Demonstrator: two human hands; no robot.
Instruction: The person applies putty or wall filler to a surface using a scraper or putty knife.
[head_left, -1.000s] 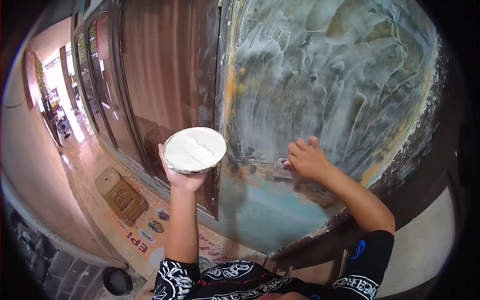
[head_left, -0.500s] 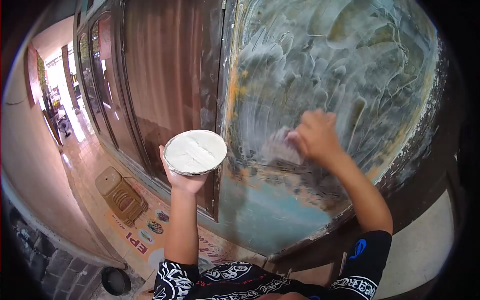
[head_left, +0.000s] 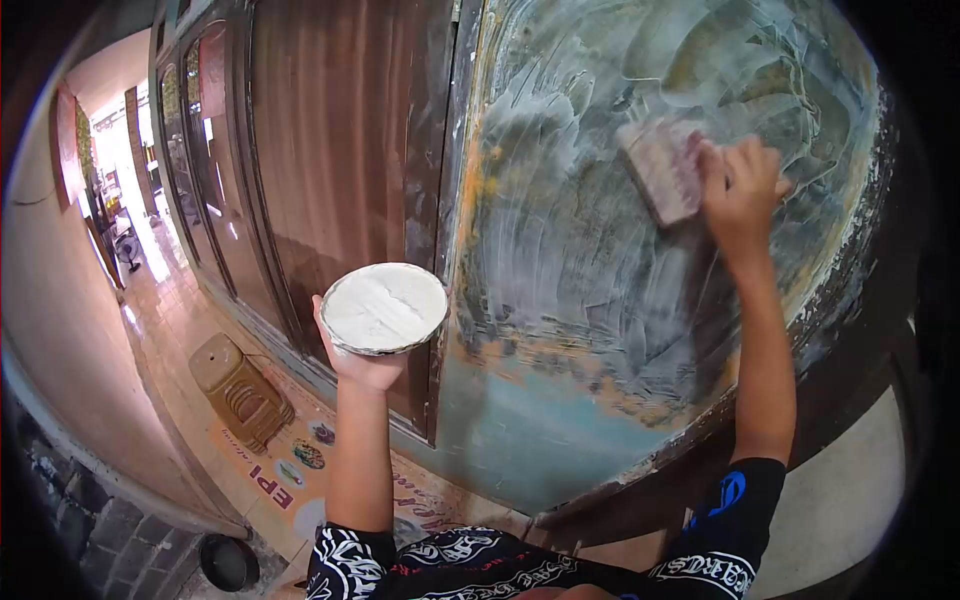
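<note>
From here I see the left hand [head_left: 365, 365] holding up a round dish [head_left: 384, 308] of white paste from beneath, near the brown door [head_left: 330, 140]. The right hand's [head_left: 745, 195] fingers grip a flat scraper [head_left: 664, 172], slightly blurred, up at the streaky grey-green wall [head_left: 580, 240].

"What sort of place is this?"
"It looks like a narrow passage beside a home: wooden windows [head_left: 200, 130], a tiled floor [head_left: 165, 300], stacked plastic stools [head_left: 240, 390]."
"And further back?"
"A fan [head_left: 127, 248] near the bright opening [head_left: 125, 150]."
</note>
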